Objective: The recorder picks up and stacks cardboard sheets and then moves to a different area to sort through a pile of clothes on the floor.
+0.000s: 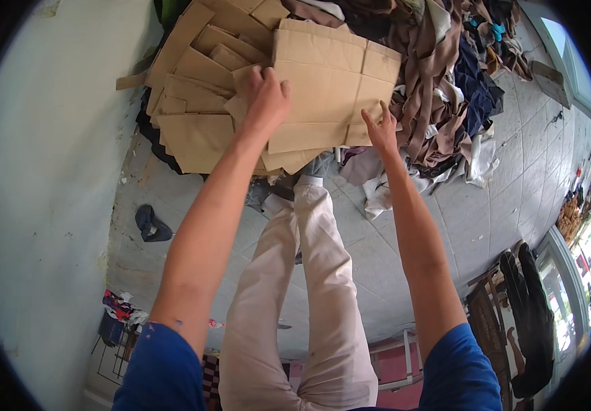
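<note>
A large flattened cardboard sheet (323, 82), brown and creased, lies tilted over a fanned pile of cardboard pieces (196, 137). My left hand (266, 99) is closed on its left edge, fingers curled by the border. At the lower right edge, my right hand (382, 129) grips the same sheet; its thumb and one finger stretch over the face, while the other fingers are partly hidden. The sheet covers part of the pile beneath it.
Brown, navy and white cloth scraps (432, 103) are heaped right of the cardboard. A pale wall (48, 178) rises at the left. A dark crumpled item (153, 224) lies on the grey tiled floor (501, 178). Dark trousers (530, 315) hang at the lower right.
</note>
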Motion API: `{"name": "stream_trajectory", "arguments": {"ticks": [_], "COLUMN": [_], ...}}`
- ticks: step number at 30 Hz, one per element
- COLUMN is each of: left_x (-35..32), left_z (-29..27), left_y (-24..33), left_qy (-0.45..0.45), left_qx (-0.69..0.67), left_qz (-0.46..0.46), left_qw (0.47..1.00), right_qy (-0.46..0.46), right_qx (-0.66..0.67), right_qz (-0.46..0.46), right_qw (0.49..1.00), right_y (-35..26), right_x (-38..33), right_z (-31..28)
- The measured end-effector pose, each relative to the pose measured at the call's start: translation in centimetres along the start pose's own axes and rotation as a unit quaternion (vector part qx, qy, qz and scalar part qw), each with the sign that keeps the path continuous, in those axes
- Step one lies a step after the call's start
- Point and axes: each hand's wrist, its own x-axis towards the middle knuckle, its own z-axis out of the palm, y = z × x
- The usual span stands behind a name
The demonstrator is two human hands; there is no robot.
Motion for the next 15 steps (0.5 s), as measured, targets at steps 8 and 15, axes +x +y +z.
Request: {"name": "stream_trajectory", "arguments": {"ticks": [8, 15], "left_x": [-4.3, -12.1], "left_z": [2.1, 2.4], "left_y": [3.8, 1.7], "left_qy": [0.114, 0.049], "left_qx": [-0.167, -0.297], "left_qz": [-0.053, -0.221], "left_qw": [0.978, 0.928], "right_qy": [-0.036, -0.070], "right_qx": [0.034, 0.153], "right_qz": [-0.026, 0.117], "right_qw": [0.998, 0.979], "right_y": [1.6, 0.3], "right_x": [0.0, 0.2], "right_z": [-0.2, -2.2]}}
